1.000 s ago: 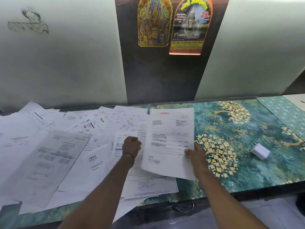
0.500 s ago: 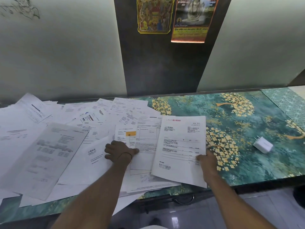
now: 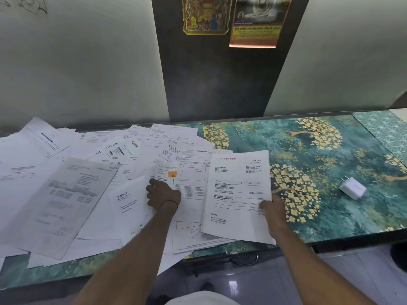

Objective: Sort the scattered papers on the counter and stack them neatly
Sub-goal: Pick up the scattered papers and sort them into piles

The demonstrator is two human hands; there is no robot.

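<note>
You have white printed papers [image 3: 92, 172] scattered in an overlapping spread over the left half of the counter [image 3: 330, 164]. A red-headed sheet [image 3: 239, 190] lies on the spread's right edge, its near corner overhanging the counter's front.

Scattered papers [image 3: 72, 183] cover the counter's [image 3: 330, 216] left; a charger [image 3: 353, 187] lies right.

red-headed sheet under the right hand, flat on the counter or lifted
Nearly flat: the sheet lies on the other papers, its near corner overhanging the counter edge, right hand pressing its edge.
</note>
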